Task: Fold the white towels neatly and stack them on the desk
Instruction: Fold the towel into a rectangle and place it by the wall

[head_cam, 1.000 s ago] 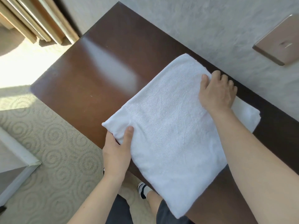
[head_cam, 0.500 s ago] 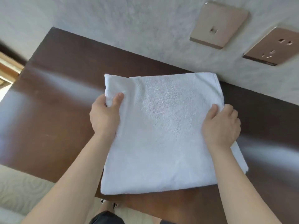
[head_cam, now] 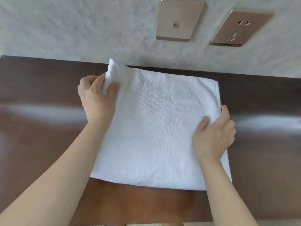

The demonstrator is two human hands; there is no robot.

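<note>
A: On the dark brown wooden desk [head_cam: 48, 128] lies the folded white terry towel [head_cam: 159, 128]; left hand [head_cam: 96, 97] pinches its raised far-left corner; right hand [head_cam: 213, 136] clamps the right edge.

B: Risk: layers probably slip apart; uneven pull skews the fold.

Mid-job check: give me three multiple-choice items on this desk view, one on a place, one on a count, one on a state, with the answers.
1. Where does the left hand grip the white towel?
A. far left corner
B. near right corner
C. centre

2. How many wall plates sit above the desk?
A. one
B. two
C. four

3. How is the towel's far left corner?
A. flat on the desk
B. lifted off the desk
C. hanging over the near edge

Answers: 1 A, fingers pinch that corner; 2 B, two plates show side by side; 3 B, it stands up while the right hand holds the right edge.
</note>
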